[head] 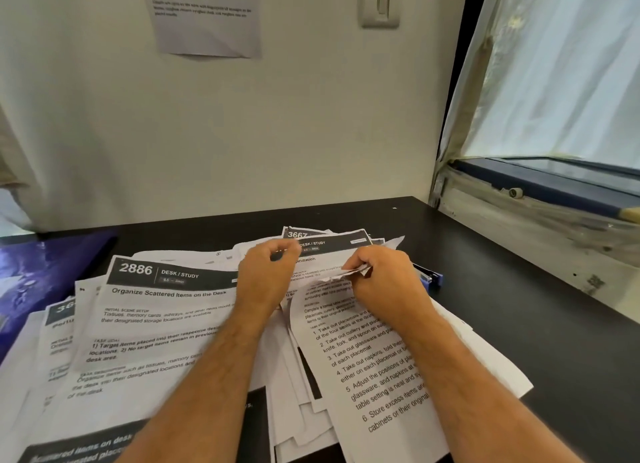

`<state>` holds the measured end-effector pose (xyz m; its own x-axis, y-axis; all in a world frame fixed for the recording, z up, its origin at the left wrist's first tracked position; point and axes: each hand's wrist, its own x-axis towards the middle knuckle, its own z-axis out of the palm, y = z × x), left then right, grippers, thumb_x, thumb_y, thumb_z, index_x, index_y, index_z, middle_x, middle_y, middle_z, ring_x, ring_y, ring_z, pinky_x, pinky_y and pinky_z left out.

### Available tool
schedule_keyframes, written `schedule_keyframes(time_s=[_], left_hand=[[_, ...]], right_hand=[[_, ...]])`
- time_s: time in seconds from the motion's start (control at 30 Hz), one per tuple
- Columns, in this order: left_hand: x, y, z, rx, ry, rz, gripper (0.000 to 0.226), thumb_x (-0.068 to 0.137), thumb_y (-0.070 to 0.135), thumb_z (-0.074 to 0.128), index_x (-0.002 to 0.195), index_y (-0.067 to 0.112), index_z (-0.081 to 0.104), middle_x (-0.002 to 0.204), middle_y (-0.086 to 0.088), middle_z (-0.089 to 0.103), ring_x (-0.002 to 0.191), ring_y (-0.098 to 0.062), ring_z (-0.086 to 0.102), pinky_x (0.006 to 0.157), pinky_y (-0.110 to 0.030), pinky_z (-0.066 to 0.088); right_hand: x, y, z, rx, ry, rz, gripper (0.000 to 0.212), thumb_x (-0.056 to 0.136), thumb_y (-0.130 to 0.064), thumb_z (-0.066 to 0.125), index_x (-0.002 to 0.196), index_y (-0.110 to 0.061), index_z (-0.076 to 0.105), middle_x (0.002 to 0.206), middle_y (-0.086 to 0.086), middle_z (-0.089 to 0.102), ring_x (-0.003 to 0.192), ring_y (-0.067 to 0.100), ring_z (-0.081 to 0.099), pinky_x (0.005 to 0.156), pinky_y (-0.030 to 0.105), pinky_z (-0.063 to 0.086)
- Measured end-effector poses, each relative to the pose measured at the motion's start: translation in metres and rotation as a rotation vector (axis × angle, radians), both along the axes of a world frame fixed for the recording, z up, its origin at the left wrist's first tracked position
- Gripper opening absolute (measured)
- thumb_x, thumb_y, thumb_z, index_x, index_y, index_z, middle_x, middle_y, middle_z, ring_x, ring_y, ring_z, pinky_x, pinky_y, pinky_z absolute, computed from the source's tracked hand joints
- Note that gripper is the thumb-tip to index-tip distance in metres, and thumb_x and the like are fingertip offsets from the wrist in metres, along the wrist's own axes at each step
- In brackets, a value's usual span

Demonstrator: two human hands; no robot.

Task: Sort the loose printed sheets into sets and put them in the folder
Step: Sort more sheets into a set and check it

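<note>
Landmark for all positions: the white printed sheet headed "2886 Desk / Study" (pixel 156 310), lying face up on the black desk (pixel 519 289).

The loose white printed sheets (pixel 311 386) lie in an unsorted, overlapping heap on either side of and beneath the landmark sheet; none appear grouped into sets.

To the right of the landmark, the right hand (pixel 384 279) pinches the crumpled top edge of a numbered-instruction sheet (pixel 374 369), lifting that edge clear of the heap. Judgement: the pinch is meant to peel this sheet from those under it.

Between that hand and the landmark, the left hand (pixel 266 275) is curled over the pile with its fingertips at the sheets; whether it grips a sheet cannot be told. It likely steadies the heap against the pull.

Left of and beyond the landmark lies a glossy blue folder (pixel 38 272), with no sheets seen in it.

Right of the landmark, past the right hand, a blue stapler-like object (pixel 429 277) rests partly hidden.

Sorting is judged at an early stage.
</note>
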<state>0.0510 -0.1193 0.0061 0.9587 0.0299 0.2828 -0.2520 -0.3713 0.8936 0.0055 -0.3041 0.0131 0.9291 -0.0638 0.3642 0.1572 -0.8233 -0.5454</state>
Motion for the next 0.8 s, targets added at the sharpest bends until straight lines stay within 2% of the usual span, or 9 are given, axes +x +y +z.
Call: schedule_keyframes(time_s=[0.03,0.1,0.17,0.27,0.33,0.4,0.57,0.67,0.8], left_hand=[[0.002,0.0,-0.001,0.085,0.01,0.068,0.029,0.094,0.034,0.067,0.12,0.022,0.068,0.115,0.004,0.07,0.089,-0.005,0.064,0.073,-0.014,0.048],[0.009,-0.001,-0.008,0.183,0.069,0.09,0.054,0.086,0.025,0.077,0.136,0.019,0.055,0.126,-0.001,0.062,0.102,-0.011,0.059,0.086,-0.024,0.049],[0.013,-0.002,-0.01,0.154,0.104,0.108,0.074,0.081,0.018,0.082,0.145,0.02,0.043,0.131,-0.005,0.057,0.111,-0.017,0.059,0.092,-0.033,0.052],[0.017,-0.002,-0.011,-0.022,0.063,0.179,0.086,0.079,0.006,0.081,0.149,0.022,0.033,0.135,-0.006,0.053,0.109,-0.018,0.062,0.076,-0.028,0.058],[0.016,-0.001,-0.009,-0.155,0.063,0.191,0.08,0.084,0.004,0.076,0.149,0.022,0.033,0.13,-0.003,0.06,0.092,-0.011,0.065,0.06,-0.019,0.053],[0.015,0.0,-0.01,-0.245,0.071,0.163,0.065,0.089,0.006,0.071,0.143,0.025,0.04,0.116,0.0,0.068,0.078,-0.006,0.067,0.053,-0.017,0.051],[0.016,0.001,-0.01,-0.335,0.046,0.168,0.029,0.096,0.009,0.061,0.118,0.027,0.061,0.104,0.006,0.072,0.084,-0.011,0.071,0.061,-0.025,0.058],[0.013,0.0,-0.006,-0.364,0.027,0.191,0.026,0.098,0.009,0.055,0.103,0.034,0.059,0.102,0.006,0.071,0.089,-0.018,0.072,0.073,-0.039,0.063],[0.004,0.002,0.001,-0.433,0.013,0.08,0.03,0.096,0.003,0.053,0.099,0.031,0.064,0.099,0.003,0.074,0.084,-0.018,0.074,0.067,-0.034,0.061]], right_hand=[[-0.001,0.0,0.0,-0.005,0.002,0.004,0.019,0.087,-0.014,0.066,0.088,-0.031,0.072,0.092,-0.016,0.068,0.088,0.005,0.063,0.079,0.023,0.055],[-0.003,-0.001,-0.002,-0.005,-0.002,0.023,0.017,0.085,-0.014,0.068,0.086,-0.03,0.073,0.094,-0.016,0.067,0.089,0.006,0.062,0.08,0.024,0.055],[-0.004,-0.002,-0.004,0.015,0.011,0.067,0.015,0.085,-0.015,0.07,0.09,-0.028,0.075,0.098,-0.016,0.065,0.093,0.006,0.06,0.084,0.025,0.055],[-0.006,-0.003,-0.005,0.041,0.061,0.139,0.02,0.084,-0.013,0.072,0.096,-0.028,0.076,0.104,-0.017,0.064,0.101,0.006,0.057,0.089,0.026,0.053],[-0.006,-0.003,-0.005,0.033,0.057,0.147,0.021,0.084,-0.012,0.073,0.097,-0.028,0.077,0.104,-0.016,0.064,0.103,0.006,0.057,0.09,0.025,0.052],[-0.008,-0.002,-0.004,0.031,0.03,0.152,0.02,0.084,-0.013,0.073,0.097,-0.028,0.077,0.103,-0.015,0.065,0.101,0.006,0.057,0.087,0.022,0.05],[-0.015,0.0,-0.002,0.036,-0.021,0.2,0.023,0.085,-0.01,0.072,0.099,-0.027,0.077,0.103,-0.015,0.065,0.098,0.005,0.06,0.085,0.023,0.055],[-0.016,0.001,-0.001,0.019,-0.067,0.225,0.024,0.085,-0.01,0.071,0.1,-0.028,0.077,0.103,-0.015,0.065,0.095,0.006,0.061,0.084,0.025,0.056],[-0.017,0.002,-0.001,0.003,-0.193,0.192,0.02,0.087,-0.012,0.07,0.101,-0.025,0.076,0.102,-0.015,0.064,0.088,0.002,0.06,0.08,0.021,0.054]])
